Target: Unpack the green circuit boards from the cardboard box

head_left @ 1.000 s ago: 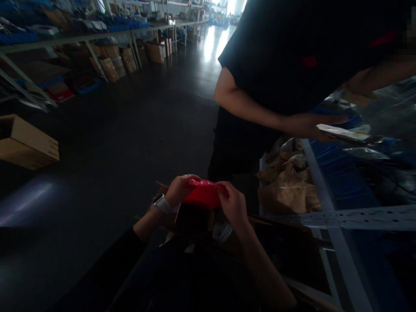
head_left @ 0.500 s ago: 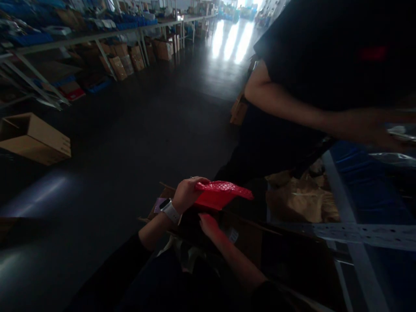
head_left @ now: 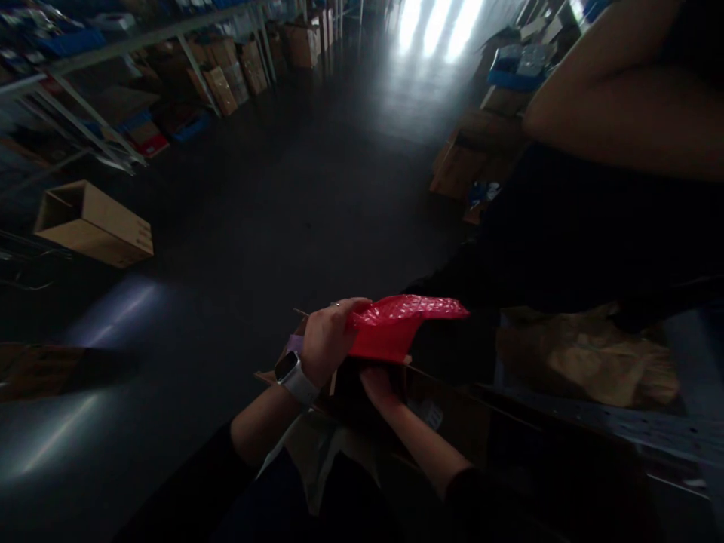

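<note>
My left hand [head_left: 329, 339], with a pale watch on its wrist, is closed on the edge of a red bubble-wrap bag [head_left: 388, 335]. The bag hangs above a cardboard box [head_left: 461, 418] in front of me, its bubbly flap folded over towards the right. My right hand [head_left: 378, 386] reaches down into the dark of the box, just below the bag. Its fingertips are hidden there, so I cannot make out whether it holds anything. A white label [head_left: 433, 415] shows on the box beside my right forearm.
Another person's bare arm [head_left: 616, 113] and dark clothing take up the right side. Crumpled brown paper [head_left: 588, 358] lies below them. An open carton [head_left: 107, 222] stands on the floor at left, near a long shelf table [head_left: 141, 56]. Boxes [head_left: 458, 162] line the right of the aisle.
My view has tilted down and turned left. My right hand has gone deeper into the box, while my left hand keeps hold of the red bag. The other person's forearm has moved up and right.
</note>
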Motion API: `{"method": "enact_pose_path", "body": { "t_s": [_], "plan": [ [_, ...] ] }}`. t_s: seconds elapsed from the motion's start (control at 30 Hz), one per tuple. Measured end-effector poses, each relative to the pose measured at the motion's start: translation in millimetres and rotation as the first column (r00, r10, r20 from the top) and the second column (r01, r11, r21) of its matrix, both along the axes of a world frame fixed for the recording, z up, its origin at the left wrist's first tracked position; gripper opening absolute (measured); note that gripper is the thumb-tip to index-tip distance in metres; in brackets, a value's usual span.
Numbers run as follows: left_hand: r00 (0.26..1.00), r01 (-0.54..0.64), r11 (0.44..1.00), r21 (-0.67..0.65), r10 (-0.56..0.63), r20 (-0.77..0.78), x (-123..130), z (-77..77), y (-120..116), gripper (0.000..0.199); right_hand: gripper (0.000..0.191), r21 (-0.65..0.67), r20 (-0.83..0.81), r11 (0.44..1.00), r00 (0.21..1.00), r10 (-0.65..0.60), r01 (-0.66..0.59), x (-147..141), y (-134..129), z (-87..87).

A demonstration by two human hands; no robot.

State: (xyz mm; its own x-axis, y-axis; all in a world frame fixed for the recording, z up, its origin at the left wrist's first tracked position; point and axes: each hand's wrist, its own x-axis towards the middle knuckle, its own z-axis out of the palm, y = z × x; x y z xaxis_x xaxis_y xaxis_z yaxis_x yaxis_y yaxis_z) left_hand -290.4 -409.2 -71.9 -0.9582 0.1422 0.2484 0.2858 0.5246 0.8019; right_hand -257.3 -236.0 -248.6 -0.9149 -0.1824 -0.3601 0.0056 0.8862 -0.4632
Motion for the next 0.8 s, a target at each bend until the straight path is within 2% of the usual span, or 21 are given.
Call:
{"method": "enact_pose_path", "body": {
  "t_s": [0.1, 0.17, 0.23, 0.27, 0.3, 0.33, 0.37, 0.4, 0.5, 0.6, 0.7, 0.8],
  "plan": [
    [1.0, -0.006, 0.98, 0.198, 0.006, 0.0, -0.7, -21.7, -7.9, 0.077, 0.022, -0.021, 0.03, 0.998, 0.998, -0.056, 0.056, 14.4, 24.7, 21.0],
    [0.997, -0.012, 0.925, 0.379, -0.018, 0.076, 12.0, -41.7, -13.8, 0.099, 0.024, -0.07, 0.046, 0.994, 0.995, -0.083, 0.087, 26.0, 39.8, 38.8],
    [0.963, -0.118, 0.848, 0.517, -0.03, 0.268, 36.1, -64.2, -16.9, 0.099, 0.027, -0.156, 0.078, 0.983, 0.993, -0.09, 0.101, 37.9, 48.6, 55.5],
    [0.913, -0.23, 0.777, 0.586, -0.036, 0.406, 51.3, -75.5, -16.8, 0.098, 0.028, -0.205, 0.097, 0.973, 0.991, -0.086, 0.105, 43.7, 50.0, 62.4],
    [0.82, -0.401, 0.655, 0.641, -0.056, 0.57, 67.5, -86.1, -15.4, 0.1, 0.029, -0.249, 0.113, 0.962, 0.99, -0.083, 0.109, 49.7, 49.3, 68.0],
    [0.679, -0.594, 0.5, 0.63, -0.108, 0.726, 84.0, -95.5, -12.9, 0.099, 0.029, -0.292, 0.133, 0.949, 0.988, -0.081, 0.117, 55.7, 46.8, 72.2],
    [0.588, -0.673, 0.461, 0.578, -0.14, 0.797, 100.0, -103.5, -9.6, 0.095, 0.03, -0.336, 0.171, 0.933, 0.983, -0.072, 0.127, 61.9, 42.8, 74.9],
    [0.519, -0.717, 0.446, 0.536, -0.171, 0.837, 114.8, -109.8, -6.0, 0.088, 0.031, -0.376, 0.225, 0.916, 0.973, -0.054, 0.138, 68.1, 37.8, 76.0],
    [0.352, -0.771, 0.433, 0.467, -0.321, 0.879, 146.8, -118.7, 1.4, 0.043, 0.033, -0.45, 0.403, 0.88, 0.914, 0.048, 0.152, 80.8, 22.6, 71.3],
    [0.264, -0.822, 0.391, 0.414, -0.382, 0.885, 157.7, -118.4, -3.5, 0.018, 0.036, -0.409, 0.458, 0.905, 0.884, 0.091, 0.119, 71.1, 16.0, 55.5],
    [0.216, -0.885, 0.337, 0.322, -0.316, 0.924, 156.9, -118.4, -19.5, 0.005, 0.037, -0.259, 0.416, 0.961, 0.909, 0.021, 0.096, 38.0, 15.1, 29.3],
    [0.166, -0.922, 0.31, 0.23, -0.219, 0.962, 158.2, -123.8, -37.6, 0.01, 0.027, -0.105, 0.378, 0.994, 0.926, 0.012, 0.03, 6.5, 3.8, -2.8]
  ]
}}
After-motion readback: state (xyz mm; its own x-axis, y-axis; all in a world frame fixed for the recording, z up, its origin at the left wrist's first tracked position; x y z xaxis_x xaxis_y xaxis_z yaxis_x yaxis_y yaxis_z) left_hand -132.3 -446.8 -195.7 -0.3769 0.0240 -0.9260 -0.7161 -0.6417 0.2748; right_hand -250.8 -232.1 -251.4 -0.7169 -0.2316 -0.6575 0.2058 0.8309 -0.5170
